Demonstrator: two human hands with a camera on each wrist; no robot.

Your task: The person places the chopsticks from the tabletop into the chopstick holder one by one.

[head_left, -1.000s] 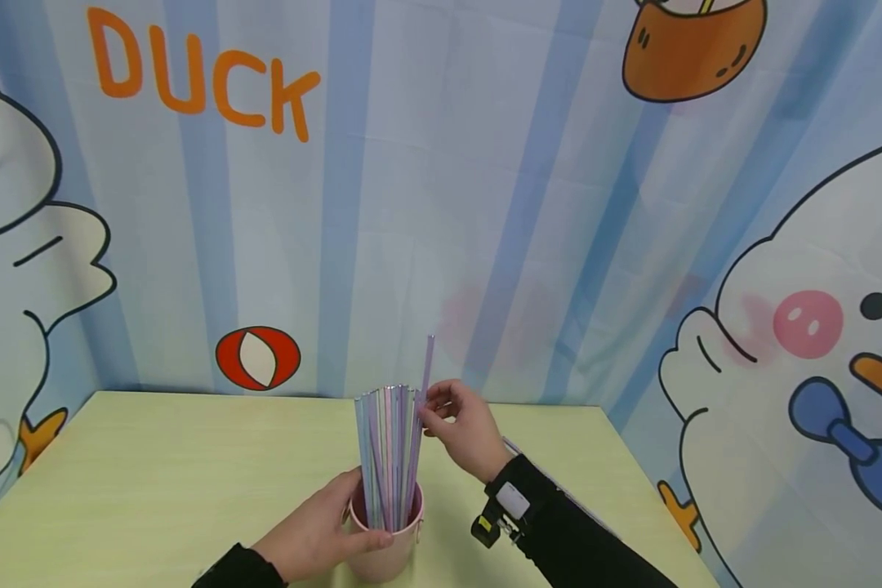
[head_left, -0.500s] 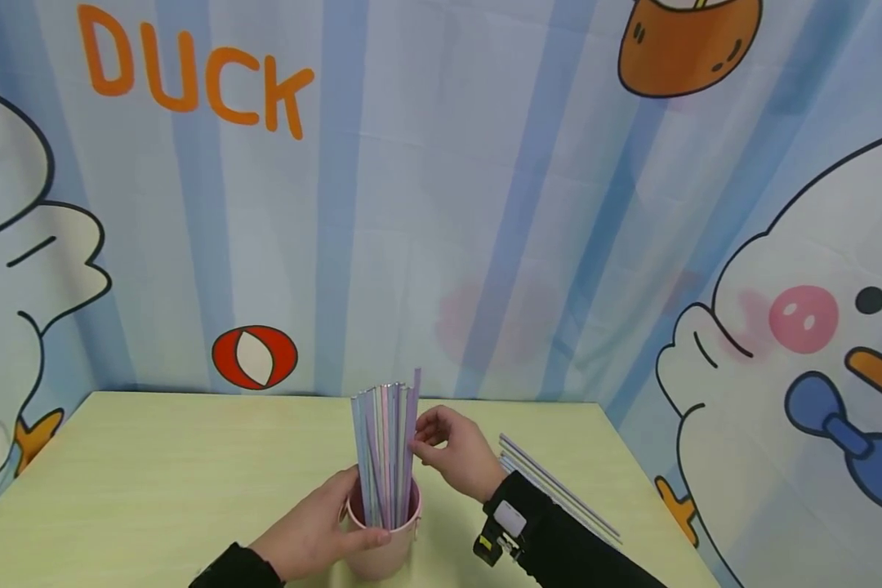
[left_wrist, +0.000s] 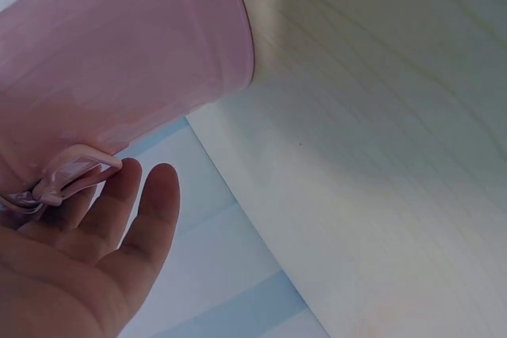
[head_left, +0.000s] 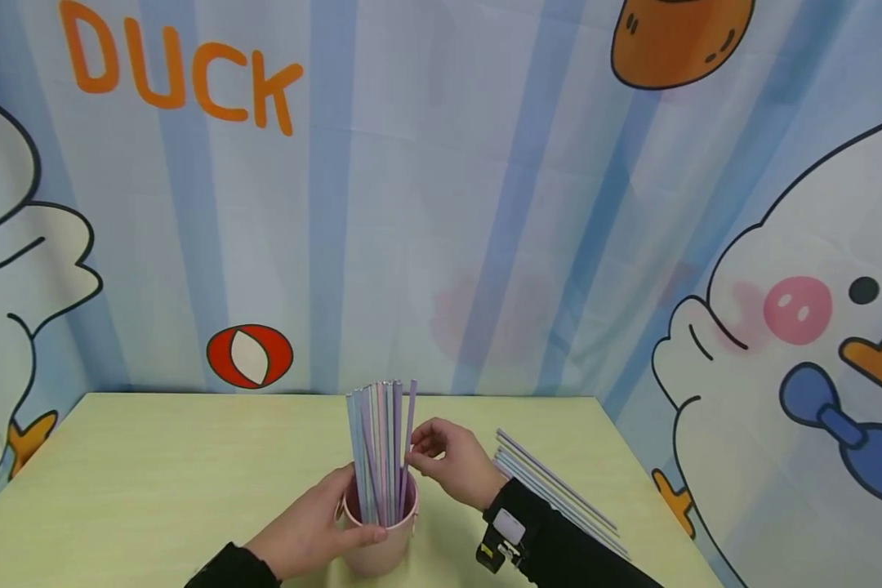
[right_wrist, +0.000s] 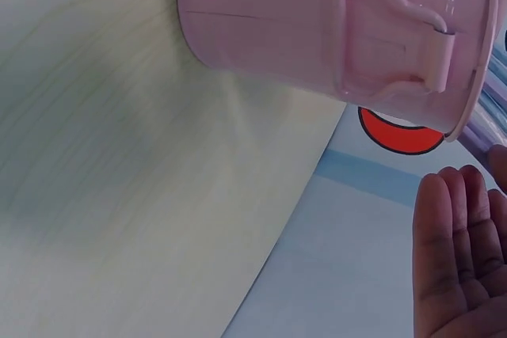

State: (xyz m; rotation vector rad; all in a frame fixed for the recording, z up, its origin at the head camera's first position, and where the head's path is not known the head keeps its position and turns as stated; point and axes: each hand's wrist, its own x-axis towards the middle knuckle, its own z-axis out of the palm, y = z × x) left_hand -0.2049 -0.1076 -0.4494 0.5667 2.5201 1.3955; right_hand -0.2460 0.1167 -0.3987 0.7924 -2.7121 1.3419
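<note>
Your left hand (head_left: 305, 527) is clamped on the rim of the pink bucket (head_left: 377, 559), upright at lower centre of the frame, holding a bundle of straws (head_left: 373, 449). Your right hand (head_left: 454, 464) pinches a purple straw (head_left: 411, 412) at the bundle's right edge. Loose straws (head_left: 557, 482) lie on the counter (head_left: 191, 457), lower right, beside your right sleeve (head_left: 562, 539).

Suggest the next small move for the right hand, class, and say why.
Probably let go of the purple straw with the right hand: the straw stands inside the pink bucket, its top looks about level with the other straws, and the left hand holds the bucket.
</note>
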